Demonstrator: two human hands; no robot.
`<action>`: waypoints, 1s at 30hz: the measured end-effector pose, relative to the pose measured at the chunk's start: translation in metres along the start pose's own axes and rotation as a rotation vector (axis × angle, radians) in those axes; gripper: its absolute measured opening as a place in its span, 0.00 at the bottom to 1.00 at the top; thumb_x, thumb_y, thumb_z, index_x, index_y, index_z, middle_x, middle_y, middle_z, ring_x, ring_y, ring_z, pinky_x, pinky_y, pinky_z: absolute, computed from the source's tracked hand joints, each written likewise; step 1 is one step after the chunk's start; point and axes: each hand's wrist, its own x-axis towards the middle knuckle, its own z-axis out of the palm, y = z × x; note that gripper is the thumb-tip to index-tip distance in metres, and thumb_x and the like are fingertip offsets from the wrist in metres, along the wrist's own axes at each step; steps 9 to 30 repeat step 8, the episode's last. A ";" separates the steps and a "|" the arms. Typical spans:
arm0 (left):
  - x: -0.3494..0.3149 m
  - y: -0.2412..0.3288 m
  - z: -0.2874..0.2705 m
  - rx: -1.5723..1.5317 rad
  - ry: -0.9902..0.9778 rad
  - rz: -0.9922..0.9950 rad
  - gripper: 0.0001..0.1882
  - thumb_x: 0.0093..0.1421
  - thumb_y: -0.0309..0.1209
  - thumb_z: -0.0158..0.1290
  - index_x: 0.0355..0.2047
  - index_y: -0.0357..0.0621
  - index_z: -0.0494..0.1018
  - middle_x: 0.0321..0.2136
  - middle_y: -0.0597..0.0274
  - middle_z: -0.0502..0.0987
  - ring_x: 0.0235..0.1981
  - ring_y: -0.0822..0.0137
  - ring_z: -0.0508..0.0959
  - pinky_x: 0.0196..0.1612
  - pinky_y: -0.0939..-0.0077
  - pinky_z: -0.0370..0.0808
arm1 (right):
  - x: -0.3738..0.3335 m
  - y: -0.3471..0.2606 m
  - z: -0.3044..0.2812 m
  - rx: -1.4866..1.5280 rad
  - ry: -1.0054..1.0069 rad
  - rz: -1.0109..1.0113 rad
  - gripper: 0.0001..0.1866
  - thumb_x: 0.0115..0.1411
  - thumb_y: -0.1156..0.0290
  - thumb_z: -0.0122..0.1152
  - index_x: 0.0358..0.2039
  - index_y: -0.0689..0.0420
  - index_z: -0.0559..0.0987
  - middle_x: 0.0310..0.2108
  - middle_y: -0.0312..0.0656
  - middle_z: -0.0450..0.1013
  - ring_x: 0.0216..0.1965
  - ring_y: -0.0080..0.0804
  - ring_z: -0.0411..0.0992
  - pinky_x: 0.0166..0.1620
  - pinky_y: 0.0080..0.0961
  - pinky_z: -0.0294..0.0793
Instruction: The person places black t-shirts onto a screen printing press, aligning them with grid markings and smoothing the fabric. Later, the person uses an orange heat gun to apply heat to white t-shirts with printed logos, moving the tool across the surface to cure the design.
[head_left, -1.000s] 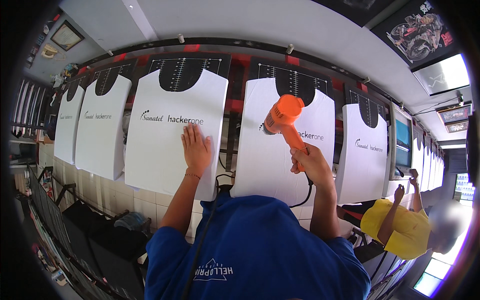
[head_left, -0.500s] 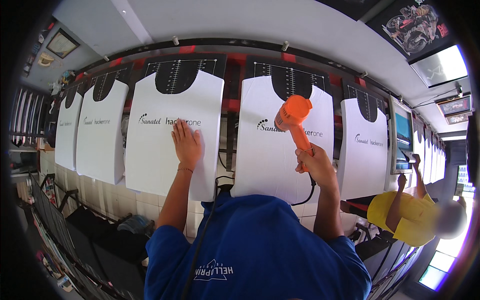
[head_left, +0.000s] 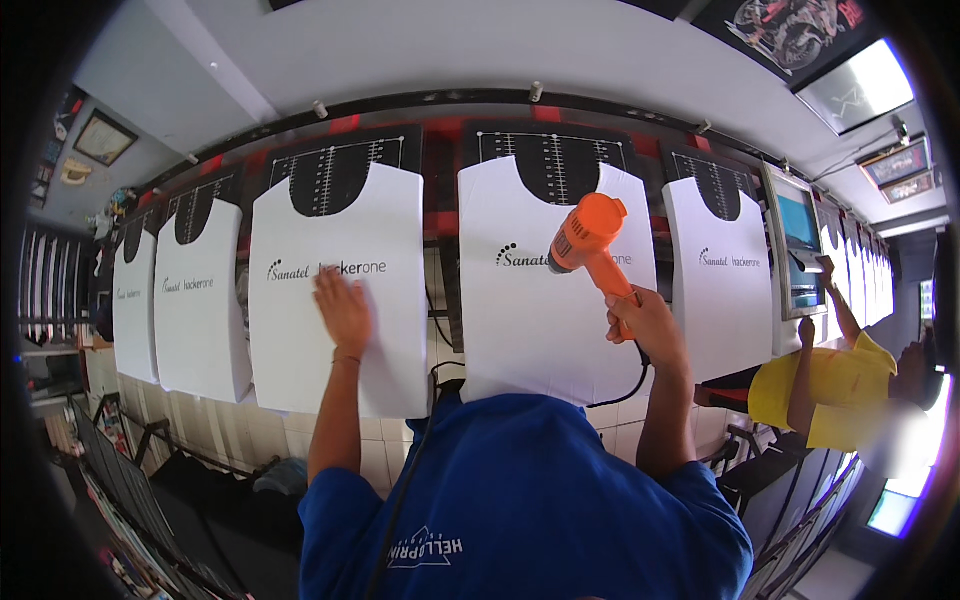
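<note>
My right hand (head_left: pixel 645 322) grips the handle of an orange heat gun (head_left: pixel 592 245), whose dark nozzle points left. The gun is held over a white shirt (head_left: pixel 520 330) stretched on a black board (head_left: pixel 558 160), covering part of the dark print on its chest. My left hand (head_left: pixel 343 310) lies flat on the white shirt (head_left: pixel 290 340) to the left, fingers stretched out, fingertips over the middle of its print. The heat gun's cord (head_left: pixel 645 375) hangs from the bottom of the handle.
More printed white shirts on boards stand at left (head_left: pixel 195 330) and right (head_left: pixel 725 320) along a black rail (head_left: pixel 440 97). At far right a person in a yellow shirt (head_left: pixel 820 385) holds a screen-printing frame (head_left: pixel 795 240). A dark cable (head_left: pixel 415 440) runs down over my blue shirt.
My left hand has slid left and a little down across the print. The heat gun has stayed over the same shirt, shifting slightly right. The view has tilted a little.
</note>
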 end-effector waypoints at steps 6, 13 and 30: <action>0.036 -0.092 0.007 0.018 0.047 -0.346 0.37 0.73 0.51 0.32 0.71 0.32 0.50 0.72 0.39 0.50 0.73 0.41 0.48 0.73 0.48 0.43 | 0.006 0.007 -0.009 0.071 0.044 -0.056 0.16 0.63 0.62 0.61 0.40 0.64 0.76 0.25 0.35 0.71 0.23 0.24 0.74 0.32 0.23 0.78; 0.045 -0.095 0.007 0.014 0.051 -0.393 0.38 0.73 0.52 0.32 0.71 0.32 0.50 0.72 0.39 0.49 0.73 0.41 0.48 0.74 0.48 0.42 | 0.012 0.009 -0.018 0.093 0.020 -0.034 0.17 0.63 0.61 0.61 0.42 0.64 0.76 0.25 0.36 0.71 0.24 0.24 0.75 0.33 0.23 0.79; 0.045 -0.095 0.007 0.014 0.051 -0.393 0.38 0.73 0.52 0.32 0.71 0.32 0.50 0.72 0.39 0.49 0.73 0.41 0.48 0.74 0.48 0.42 | 0.012 0.009 -0.018 0.093 0.020 -0.034 0.17 0.63 0.61 0.61 0.42 0.64 0.76 0.25 0.36 0.71 0.24 0.24 0.75 0.33 0.23 0.79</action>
